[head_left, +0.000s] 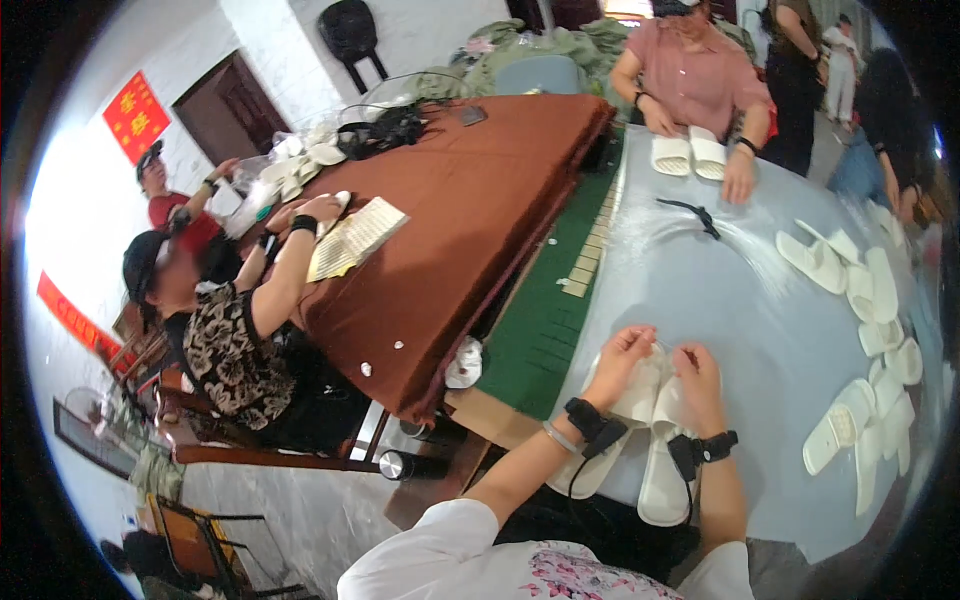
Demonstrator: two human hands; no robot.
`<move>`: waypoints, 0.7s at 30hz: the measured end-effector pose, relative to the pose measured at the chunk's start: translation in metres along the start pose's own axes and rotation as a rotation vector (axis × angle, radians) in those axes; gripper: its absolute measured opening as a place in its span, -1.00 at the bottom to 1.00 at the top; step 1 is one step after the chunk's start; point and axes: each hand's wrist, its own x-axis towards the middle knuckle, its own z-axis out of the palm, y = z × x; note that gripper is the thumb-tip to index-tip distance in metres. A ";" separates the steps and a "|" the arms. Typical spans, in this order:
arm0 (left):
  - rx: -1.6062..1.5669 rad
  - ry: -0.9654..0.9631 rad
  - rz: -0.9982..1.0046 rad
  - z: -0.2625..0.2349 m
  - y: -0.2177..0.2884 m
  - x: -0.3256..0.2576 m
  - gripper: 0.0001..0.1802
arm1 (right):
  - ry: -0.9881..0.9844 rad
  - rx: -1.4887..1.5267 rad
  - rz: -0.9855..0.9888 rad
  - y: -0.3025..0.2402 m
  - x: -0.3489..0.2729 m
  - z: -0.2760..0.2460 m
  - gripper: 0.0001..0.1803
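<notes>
Two white slippers (661, 490) lie side by side on the grey-covered table in front of me, their toe ends away from me. Over the strap of the left one is my left hand (622, 368), its fingertips pinched together. My right hand (698, 378) is curled beside the other slipper's strap, a little apart from the left. Anything between the fingers of either hand is too small to make out. Both wrists wear black bands with small boxes. Parts of the straps are hidden behind my hands.
More white slippers (840, 425) lie in loose groups along the right side. Across the table, a person in pink (700, 75) handles a white pair near a black strap (695, 213). At left, a brown-covered table (450, 230) seats two people; dark flasks (412, 467) stand by its corner.
</notes>
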 end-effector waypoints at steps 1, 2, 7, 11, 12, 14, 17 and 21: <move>0.028 -0.002 -0.007 -0.004 -0.001 0.001 -0.74 | -0.001 0.032 -0.013 -0.007 -0.001 0.003 -0.85; 0.028 0.055 -0.035 -0.009 0.000 0.000 -0.75 | 0.024 0.022 0.003 -0.008 -0.001 0.009 -0.85; -0.073 0.038 -0.022 -0.008 -0.001 0.005 -0.76 | 0.009 0.092 0.036 -0.007 0.005 0.005 -0.85; -0.152 0.038 -0.016 -0.007 -0.002 0.003 -0.76 | -0.046 0.068 0.033 -0.006 0.001 0.005 -0.85; -0.156 0.043 -0.018 -0.008 -0.001 0.001 -0.76 | -0.050 0.065 0.037 -0.005 0.000 0.005 -0.85; 0.016 -0.067 -0.025 -0.009 0.005 -0.002 -0.78 | -0.106 0.040 0.027 -0.007 -0.001 0.005 -0.85; 0.061 -0.098 -0.051 -0.003 0.010 -0.006 -0.77 | -0.095 0.050 0.048 0.000 0.000 0.004 -0.86; -0.033 0.037 0.017 -0.001 0.000 0.001 -0.77 | 0.039 0.036 0.017 0.005 0.002 0.000 -0.85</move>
